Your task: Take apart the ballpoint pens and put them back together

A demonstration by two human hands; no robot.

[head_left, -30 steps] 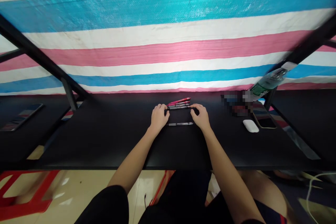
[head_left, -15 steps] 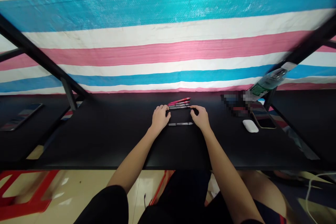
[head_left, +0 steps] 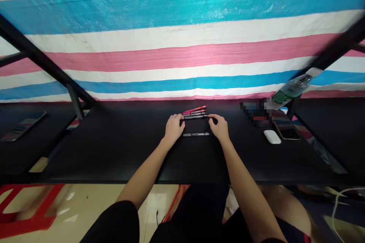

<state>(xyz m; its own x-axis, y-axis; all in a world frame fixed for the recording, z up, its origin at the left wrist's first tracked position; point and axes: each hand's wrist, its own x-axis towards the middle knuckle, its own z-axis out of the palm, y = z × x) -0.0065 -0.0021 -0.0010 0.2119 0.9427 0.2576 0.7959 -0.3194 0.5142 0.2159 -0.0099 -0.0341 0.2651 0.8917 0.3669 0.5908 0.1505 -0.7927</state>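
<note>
A small row of pens lies across the black table in front of me. The farther ones are red pens (head_left: 198,109), set at a slight slant, and the nearest in the row is a grey-and-clear pen (head_left: 195,117). My left hand (head_left: 173,127) rests at this pen's left end, index fingertip against it and thumb apart. At its right end is my right hand (head_left: 219,127), index fingertip at or just beside the tip, thumb apart. Closer to me, between my wrists, a separate clear pen (head_left: 195,134) lies flat, touched by neither hand.
To the right are a white earbud case (head_left: 272,136), a phone (head_left: 288,132), a blurred-out dark item (head_left: 256,112) and a leaning plastic bottle (head_left: 293,89). Another phone (head_left: 24,126) lies far left. Black metal posts flank the table (head_left: 108,159), with a striped sheet (head_left: 182,57) behind.
My right hand has shifted slightly to the right, its fingertip easing off the pen's end. My left hand and the pens stay practically where they were.
</note>
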